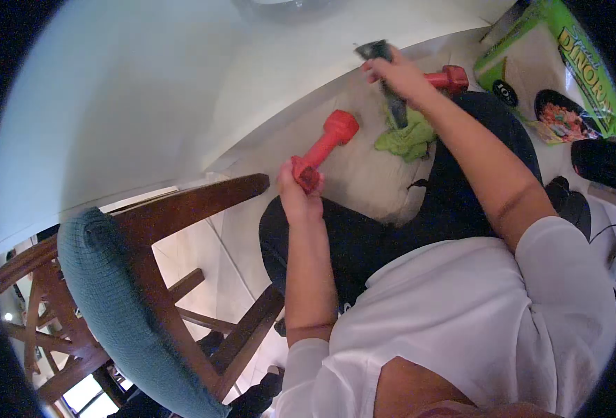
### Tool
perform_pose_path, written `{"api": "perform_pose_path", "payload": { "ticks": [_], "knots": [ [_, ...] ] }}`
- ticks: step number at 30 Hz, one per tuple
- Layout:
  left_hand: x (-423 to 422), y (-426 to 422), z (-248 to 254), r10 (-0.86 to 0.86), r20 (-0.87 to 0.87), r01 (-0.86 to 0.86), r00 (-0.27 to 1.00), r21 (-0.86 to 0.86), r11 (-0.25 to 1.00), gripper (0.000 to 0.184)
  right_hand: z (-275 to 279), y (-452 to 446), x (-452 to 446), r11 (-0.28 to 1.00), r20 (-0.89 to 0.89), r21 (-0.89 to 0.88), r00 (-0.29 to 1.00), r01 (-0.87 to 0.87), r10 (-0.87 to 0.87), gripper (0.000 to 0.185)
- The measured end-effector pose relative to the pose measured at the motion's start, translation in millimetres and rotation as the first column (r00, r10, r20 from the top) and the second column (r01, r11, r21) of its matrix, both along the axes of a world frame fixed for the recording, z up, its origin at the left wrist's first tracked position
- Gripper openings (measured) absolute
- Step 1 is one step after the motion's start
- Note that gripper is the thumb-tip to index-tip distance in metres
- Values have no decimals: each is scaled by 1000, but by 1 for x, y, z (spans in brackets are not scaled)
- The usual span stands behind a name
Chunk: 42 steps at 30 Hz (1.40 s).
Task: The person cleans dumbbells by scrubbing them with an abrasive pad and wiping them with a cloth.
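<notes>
My left hand [299,195] is closed around the near end of a red dumbbell [324,145], which tilts up and away to the right. My right hand [400,75] grips what looks like a dark spray bottle [396,106], slightly blurred, with its head at the top left and its lower end over a crumpled green cloth [407,139]. A second red dumbbell [454,79] lies beyond my right wrist, partly hidden by the forearm. The cloth rests on the floor between my dark-trousered legs.
To the left stands a wooden chair [210,204] with a teal padded cover [116,292]. A white wall [182,83] runs along the far side. A large green Dinorado bag [531,42] stands at the upper right. Near the bottom, another person's leg [259,393] shows past the chair.
</notes>
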<state>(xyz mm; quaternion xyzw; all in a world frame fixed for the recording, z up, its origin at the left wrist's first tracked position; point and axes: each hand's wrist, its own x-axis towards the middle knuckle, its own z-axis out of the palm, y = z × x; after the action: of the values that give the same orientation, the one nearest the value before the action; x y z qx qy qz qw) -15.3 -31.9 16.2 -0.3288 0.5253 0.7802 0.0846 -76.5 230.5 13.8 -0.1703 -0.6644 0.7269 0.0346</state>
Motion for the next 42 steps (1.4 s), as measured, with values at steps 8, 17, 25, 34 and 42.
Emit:
{"api": "perform_pose_path", "payload": {
  "ticks": [8,17,25,34,42],
  "knots": [
    [-14,-7,4,109,71,-121,991,207,971,29,-14,29,5,963,190,-260,982,70,-20,26],
    [-15,-5,1,109,69,-122,992,234,965,32,-70,-70,27,709,-246,700,907,-78,342,26],
    [-17,-15,-8,75,47,-84,996,226,970,32,-75,-69,56,627,46,696,892,-351,449,28],
    [-13,-11,-7,3,55,-15,998,222,975,31,-80,-53,36,769,130,511,919,-384,373,48],
    [-8,-6,-7,-92,-38,96,995,109,989,25,-77,-65,25,829,125,351,900,-435,419,58]
  ]
}}
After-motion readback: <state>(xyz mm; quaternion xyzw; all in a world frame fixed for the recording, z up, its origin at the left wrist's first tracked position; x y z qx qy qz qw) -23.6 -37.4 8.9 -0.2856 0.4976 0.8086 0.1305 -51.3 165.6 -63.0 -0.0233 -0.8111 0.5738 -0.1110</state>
